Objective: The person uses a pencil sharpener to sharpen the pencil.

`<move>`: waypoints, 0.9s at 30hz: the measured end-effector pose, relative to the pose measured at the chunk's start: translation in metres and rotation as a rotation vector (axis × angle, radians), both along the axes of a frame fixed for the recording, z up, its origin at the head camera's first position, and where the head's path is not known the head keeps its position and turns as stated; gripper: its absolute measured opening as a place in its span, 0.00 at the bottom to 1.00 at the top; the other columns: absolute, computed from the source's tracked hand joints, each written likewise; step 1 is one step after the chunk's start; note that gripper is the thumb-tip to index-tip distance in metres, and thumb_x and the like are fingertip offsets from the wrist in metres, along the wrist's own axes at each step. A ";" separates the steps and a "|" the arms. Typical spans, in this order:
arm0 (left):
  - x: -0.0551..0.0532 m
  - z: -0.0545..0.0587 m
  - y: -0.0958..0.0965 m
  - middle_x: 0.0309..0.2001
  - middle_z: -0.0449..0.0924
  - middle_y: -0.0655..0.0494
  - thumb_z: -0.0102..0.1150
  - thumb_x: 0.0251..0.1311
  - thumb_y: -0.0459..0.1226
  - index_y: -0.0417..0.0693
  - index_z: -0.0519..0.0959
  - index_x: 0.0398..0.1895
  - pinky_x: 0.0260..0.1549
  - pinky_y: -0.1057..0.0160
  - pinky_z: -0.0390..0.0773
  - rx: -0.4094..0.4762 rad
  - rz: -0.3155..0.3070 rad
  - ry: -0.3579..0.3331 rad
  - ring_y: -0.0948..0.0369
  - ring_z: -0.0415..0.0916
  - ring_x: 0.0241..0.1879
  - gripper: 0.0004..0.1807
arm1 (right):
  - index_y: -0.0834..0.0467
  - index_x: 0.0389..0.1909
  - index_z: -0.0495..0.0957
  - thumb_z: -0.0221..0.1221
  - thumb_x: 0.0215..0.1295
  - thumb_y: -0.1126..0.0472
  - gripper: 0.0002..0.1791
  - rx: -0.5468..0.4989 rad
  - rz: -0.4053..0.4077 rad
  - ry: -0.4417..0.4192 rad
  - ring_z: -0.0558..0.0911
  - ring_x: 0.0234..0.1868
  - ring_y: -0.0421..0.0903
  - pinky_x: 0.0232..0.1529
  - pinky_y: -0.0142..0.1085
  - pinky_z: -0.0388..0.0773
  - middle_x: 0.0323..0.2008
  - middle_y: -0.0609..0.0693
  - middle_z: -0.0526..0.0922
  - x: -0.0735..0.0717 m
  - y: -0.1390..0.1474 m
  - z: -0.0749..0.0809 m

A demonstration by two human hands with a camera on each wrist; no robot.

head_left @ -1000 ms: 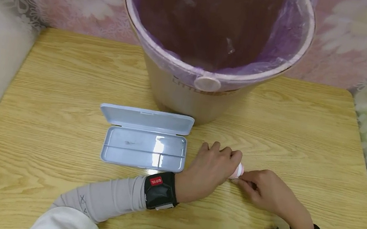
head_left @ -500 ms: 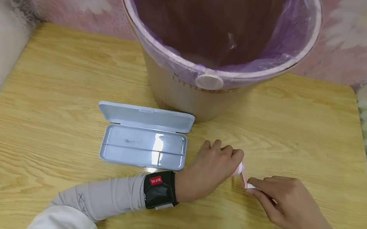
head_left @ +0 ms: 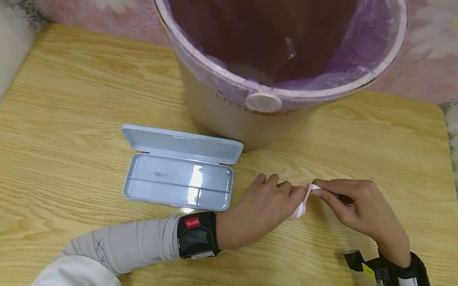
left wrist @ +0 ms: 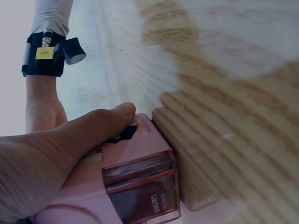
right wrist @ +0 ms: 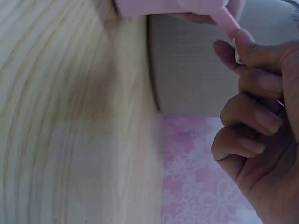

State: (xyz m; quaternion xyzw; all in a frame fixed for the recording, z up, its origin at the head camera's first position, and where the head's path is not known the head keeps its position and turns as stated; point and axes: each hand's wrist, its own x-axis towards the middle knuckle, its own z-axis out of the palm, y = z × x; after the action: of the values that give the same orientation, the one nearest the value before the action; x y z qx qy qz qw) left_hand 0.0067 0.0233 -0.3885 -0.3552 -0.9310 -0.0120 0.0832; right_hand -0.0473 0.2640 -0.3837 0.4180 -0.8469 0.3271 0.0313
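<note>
the pink pencil sharpener (left wrist: 135,148) is located on the right half of the wood-grain table (head_left: 61,114), right of the open blue pencil case (head_left: 177,165) and on the near side of the bin (head_left: 231,126); whether its base sits fully on the surface cannot be told. the left hand (head_left: 261,211) grips the body from the left, with the thumb lying along one face and the remaining fingers curled over it, their tips hidden. the right hand (head_left: 356,205) pinches the white knob (head_left: 316,187) of the crank (head_left: 307,194) between thumb and index finger; the other three fingers are curled toward the palm, clear of the crank. the crank points toward the far side. handling notes, by judgement: the body appears to be rigid plastic, light enough to shift under a turning load, so it should be braced by a wide grip across the casing. the smooth faces may prove slippery. the transparent compartment (left wrist: 142,196) is probably the most fragile part; avoid squeezing there. the crank is likely stiff but slender: take hold at the knob only, with a light pinch, and apply no sideways force
</note>
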 end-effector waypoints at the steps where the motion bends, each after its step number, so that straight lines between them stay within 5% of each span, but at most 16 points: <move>1: 0.000 0.000 0.000 0.33 0.80 0.65 0.57 0.72 0.38 0.56 0.74 0.59 0.32 0.68 0.74 -0.009 -0.001 -0.005 0.65 0.75 0.30 0.15 | 0.64 0.42 0.88 0.59 0.74 0.50 0.20 0.004 0.000 -0.008 0.62 0.19 0.24 0.21 0.21 0.61 0.26 0.48 0.87 -0.001 0.000 -0.001; 4: 0.001 0.001 -0.001 0.36 0.82 0.65 0.59 0.71 0.37 0.54 0.73 0.64 0.34 0.67 0.76 -0.027 0.002 -0.010 0.64 0.76 0.32 0.21 | 0.63 0.44 0.88 0.64 0.70 0.56 0.14 0.014 -0.008 -0.042 0.62 0.18 0.24 0.21 0.21 0.62 0.24 0.46 0.86 -0.004 -0.001 -0.008; 10: 0.000 0.004 -0.002 0.37 0.82 0.65 0.62 0.69 0.39 0.54 0.72 0.58 0.35 0.66 0.76 -0.030 0.006 -0.046 0.63 0.77 0.33 0.17 | 0.64 0.45 0.88 0.67 0.63 0.68 0.10 0.057 -0.028 -0.135 0.63 0.20 0.25 0.22 0.21 0.63 0.22 0.42 0.83 -0.004 -0.004 -0.027; 18: 0.000 0.004 0.001 0.37 0.82 0.64 0.62 0.70 0.40 0.54 0.72 0.56 0.35 0.65 0.76 -0.019 0.018 -0.051 0.62 0.77 0.32 0.15 | 0.62 0.47 0.88 0.67 0.62 0.69 0.12 0.140 -0.055 -0.079 0.60 0.19 0.24 0.22 0.22 0.62 0.21 0.40 0.82 0.003 -0.007 -0.027; 27: 0.003 0.003 0.003 0.32 0.78 0.64 0.65 0.68 0.43 0.54 0.74 0.47 0.30 0.67 0.71 -0.001 0.052 -0.036 0.62 0.73 0.29 0.11 | 0.48 0.28 0.80 0.64 0.64 0.68 0.11 0.294 -0.048 -0.168 0.52 0.20 0.23 0.22 0.23 0.55 0.17 0.30 0.56 0.032 -0.013 -0.034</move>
State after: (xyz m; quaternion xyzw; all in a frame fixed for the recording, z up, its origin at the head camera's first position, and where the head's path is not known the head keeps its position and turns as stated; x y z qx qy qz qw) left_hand 0.0100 0.0263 -0.3855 -0.3307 -0.9413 -0.0158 0.0666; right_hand -0.0153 0.2513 -0.4177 0.3690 -0.8950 0.2326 -0.0933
